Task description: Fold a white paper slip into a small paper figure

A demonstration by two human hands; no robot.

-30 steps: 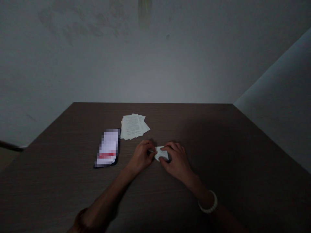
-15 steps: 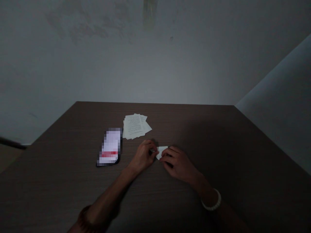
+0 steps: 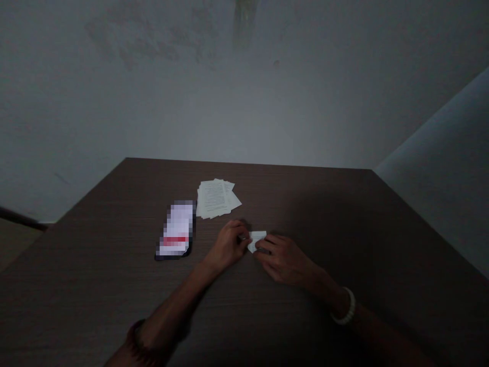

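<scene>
A small piece of folded printed paper (image 3: 258, 235) lies on the table between my two hands. My left hand (image 3: 231, 242) pinches its left edge between thumb and fingers. From the right, my right hand (image 3: 280, 257) has its fingertips bent onto the paper's right and near side, covering part of it. Whether the right fingers grip the paper or only press it down, I cannot tell for certain. A light bracelet circles my right wrist and a dark one my left.
Beyond my left hand lies a stack of printed paper sheets (image 3: 215, 199), loosely fanned. A phone (image 3: 178, 229) with a blurred lit screen is left of it. The dark wooden table (image 3: 324, 188) meets a stained wall (image 3: 244, 112) at the back.
My right hand has turned flatter and its fingers have drawn together over the paper, covering its near right part. My left hand keeps its pinch. The whole view has shifted and tilted slightly.
</scene>
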